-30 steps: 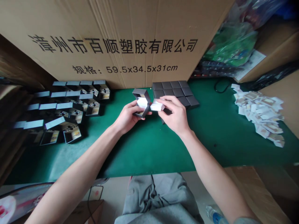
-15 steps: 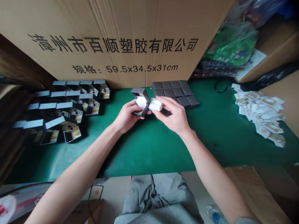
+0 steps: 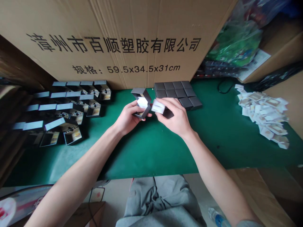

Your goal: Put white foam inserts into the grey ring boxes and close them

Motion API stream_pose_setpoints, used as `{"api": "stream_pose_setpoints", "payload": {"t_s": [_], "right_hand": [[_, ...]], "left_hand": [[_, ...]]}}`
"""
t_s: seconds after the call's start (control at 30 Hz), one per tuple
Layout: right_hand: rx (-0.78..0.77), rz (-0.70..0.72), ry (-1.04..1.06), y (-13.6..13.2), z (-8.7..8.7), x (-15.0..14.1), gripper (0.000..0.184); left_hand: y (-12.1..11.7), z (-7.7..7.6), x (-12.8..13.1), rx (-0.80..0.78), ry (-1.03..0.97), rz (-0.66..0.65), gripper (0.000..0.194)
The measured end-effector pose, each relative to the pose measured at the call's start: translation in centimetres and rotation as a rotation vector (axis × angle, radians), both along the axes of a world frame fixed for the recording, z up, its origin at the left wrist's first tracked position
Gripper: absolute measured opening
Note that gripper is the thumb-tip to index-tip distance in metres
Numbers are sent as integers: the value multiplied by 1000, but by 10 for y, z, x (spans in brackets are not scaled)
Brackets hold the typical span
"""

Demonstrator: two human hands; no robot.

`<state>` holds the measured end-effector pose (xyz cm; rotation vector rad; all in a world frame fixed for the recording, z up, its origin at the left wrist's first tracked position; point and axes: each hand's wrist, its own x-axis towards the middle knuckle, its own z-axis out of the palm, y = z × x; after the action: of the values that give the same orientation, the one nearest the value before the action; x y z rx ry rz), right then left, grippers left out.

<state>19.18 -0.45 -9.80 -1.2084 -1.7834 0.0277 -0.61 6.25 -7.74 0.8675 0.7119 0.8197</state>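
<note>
My left hand (image 3: 129,117) is closed around a small dark hinged box (image 3: 145,112) whose lid stands raised, with white lining showing under the lid. Between the thumb and fingers of my right hand (image 3: 176,116) is a small white insert (image 3: 158,107), held just right of the box and apart from its opening or nearly so. Beyond my right hand, closed dark boxes (image 3: 174,90) sit side by side in a block. On the left, rows of similar boxes (image 3: 73,134) stand with their lids up.
A pile of white inserts (image 3: 262,110) lies at the right on the green table (image 3: 151,154). Behind stands a large printed cardboard carton (image 3: 132,19). Plastic bags (image 3: 239,41) fill the back right corner. A bottle (image 3: 218,217) is on the floor.
The white insert in my right hand has turned slightly, so more of its folded face shows. Both hands otherwise stay almost where they were.
</note>
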Motion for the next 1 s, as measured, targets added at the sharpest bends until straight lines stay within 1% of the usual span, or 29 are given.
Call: {"api": "stream_pose_setpoints", "payload": {"t_s": [0.07,0.23,0.33,0.43,0.53,0.63,0.73,0.8,0.9,1.0], "right_hand": [[9,-4,-5,0,0,0,44],[-33,-26,-11,1,0,0,50],[-38,-44,2,1,-1,-1,46],[-34,-52,14,1,-1,-1,38],[14,-38,34,1,-2,0,32],[29,-36,40,1,-3,0,32],[-2,-49,38,1,-2,0,33],[-2,-40,42,1,-2,-1,33],[2,-16,44,1,-3,-2,33],[-30,-14,29,0,-5,-3,34]], "left_hand": [[0,1,0,5,6,-3,24],[0,2,1,2,24,1,21],[0,1,1,-14,20,7,22],[0,-1,1,-45,5,34,22],[1,-2,1,-76,-21,61,22],[2,-3,1,-110,-52,91,25],[3,-5,1,-132,-63,117,22],[2,-6,1,-120,-61,99,22],[1,-6,1,-91,-40,38,31],[0,-6,0,-70,-18,-5,37]]}}
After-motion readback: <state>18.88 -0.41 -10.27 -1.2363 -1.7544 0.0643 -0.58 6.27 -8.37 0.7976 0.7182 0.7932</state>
